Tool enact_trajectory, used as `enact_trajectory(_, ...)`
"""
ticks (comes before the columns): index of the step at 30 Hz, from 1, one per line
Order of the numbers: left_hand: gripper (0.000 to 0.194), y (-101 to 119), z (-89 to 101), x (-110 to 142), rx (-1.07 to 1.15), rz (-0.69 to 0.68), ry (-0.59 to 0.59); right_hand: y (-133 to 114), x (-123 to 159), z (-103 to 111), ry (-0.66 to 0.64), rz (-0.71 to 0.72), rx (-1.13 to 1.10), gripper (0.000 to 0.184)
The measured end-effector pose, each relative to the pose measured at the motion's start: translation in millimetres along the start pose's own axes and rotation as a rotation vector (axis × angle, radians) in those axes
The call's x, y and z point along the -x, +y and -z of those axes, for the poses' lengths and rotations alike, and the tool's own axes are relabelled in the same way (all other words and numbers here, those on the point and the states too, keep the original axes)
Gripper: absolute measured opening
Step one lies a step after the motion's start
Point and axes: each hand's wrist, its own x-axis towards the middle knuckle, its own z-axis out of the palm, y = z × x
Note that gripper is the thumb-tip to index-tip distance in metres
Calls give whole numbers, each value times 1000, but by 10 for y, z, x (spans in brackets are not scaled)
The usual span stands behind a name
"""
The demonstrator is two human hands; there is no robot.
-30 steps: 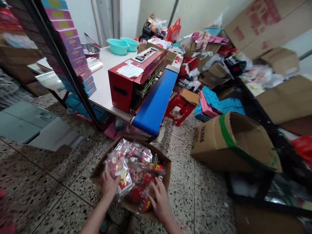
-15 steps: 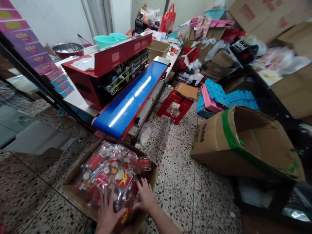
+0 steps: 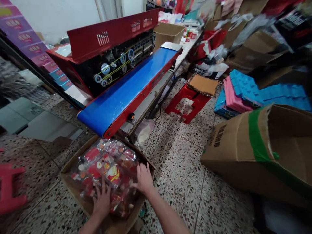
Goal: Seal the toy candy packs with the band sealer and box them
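Note:
A cardboard box [image 3: 73, 190] full of clear plastic packets [image 3: 113, 174] with red, white and yellow pieces inside stands on the floor below the conveyor's near end. My left hand [image 3: 102, 198] lies on the packets at the box's near side, fingers spread. At the right side of the box, my right hand [image 3: 144, 178] rests on the packets by the inner wall, its fingers stretched out and the thumb apart. Neither hand is closed round a packet.
A red machine [image 3: 114, 42] with a blue conveyor belt [image 3: 131, 87] reaches over the box. To the right are a red stool [image 3: 182, 104], blue and pink bundles [image 3: 243, 92] and a large open carton [image 3: 229, 152]. Another red stool [image 3: 9, 188] is at the left edge.
The view has shifted closer to the machine. Both hands stay on the packets; the left has slid a little towards the box's left, and the packets under them look flatter.

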Motion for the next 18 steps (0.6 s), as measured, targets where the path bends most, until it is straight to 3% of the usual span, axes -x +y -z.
enact_trajectory(3, 81, -104, -122, 38, 31, -57, -147, -111, 269, -420, -139, -152, 26, 105)
enact_trajectory(7, 75, -201, -303, -48, -17, -65, -168, -116, 333, -734, -300, -99, 122, 95)
enact_trajectory(10, 70, -178, -345, -179, -78, -35, -159, -83, 207, -781, -363, -149, 113, 104)
enact_trajectory(13, 70, -135, -314, -261, -90, -7, -174, -89, 158, -751, -328, -200, 104, 107)
enact_trajectory(18, 87, -117, -240, -250, -87, -9, -184, -134, 372, -695, -227, -148, 33, 67)
